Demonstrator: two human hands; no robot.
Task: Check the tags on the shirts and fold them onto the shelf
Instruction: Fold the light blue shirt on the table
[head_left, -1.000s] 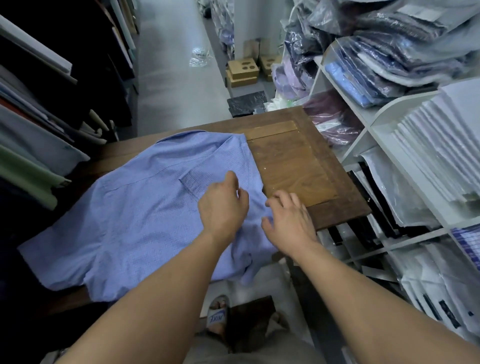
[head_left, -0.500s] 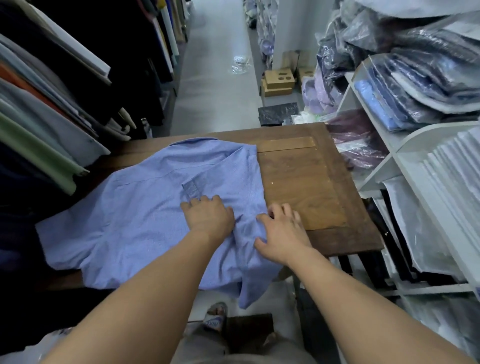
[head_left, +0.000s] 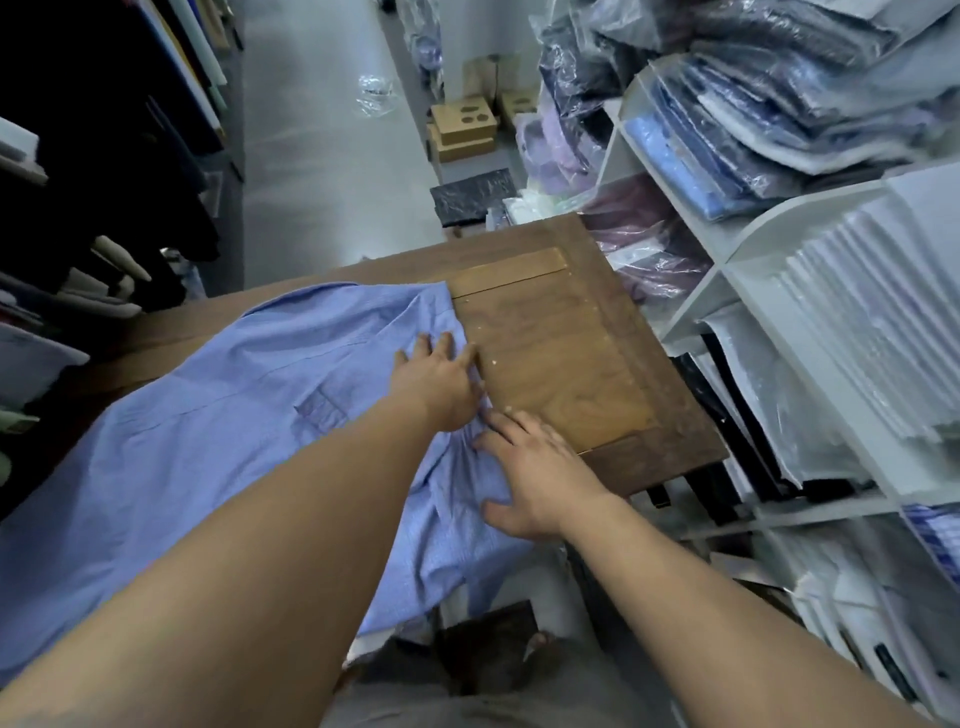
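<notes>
A white shelf unit (head_left: 727, 244) stood close along the right side of the dark-brown wooden bench (head_left: 561, 353). Its compartments were packed with shirts in clear plastic bags (head_left: 753, 130) and a slanted stack of flat white packets (head_left: 872, 322). Dark hanging garments (head_left: 104, 130) crowded the left side. Between them a grey floor aisle (head_left: 311, 182) ran into the distance, with brown cardboard boxes (head_left: 462, 127) and a black slab (head_left: 472, 197) on the floor beyond the bench's far end.

The light-blue short-sleeved shirt (head_left: 208, 467) lay spread over the left part of the bench, front up, its chest pocket (head_left: 319, 413) showing. Its collar pointed to the far side and its lower part hung over the near edge, so its long axis ran roughly far to near, slanting toward the near left. Both forearms crossed over the shirt and hid part of it.

The left hand (head_left: 441, 387) lay flat on the shirt's right edge with its fingers straight and holding nothing. The right hand (head_left: 540, 475) lay just nearer, fingers spread wide — palm down on the bunched cloth, with its fingertips touching the bare wood.
</notes>
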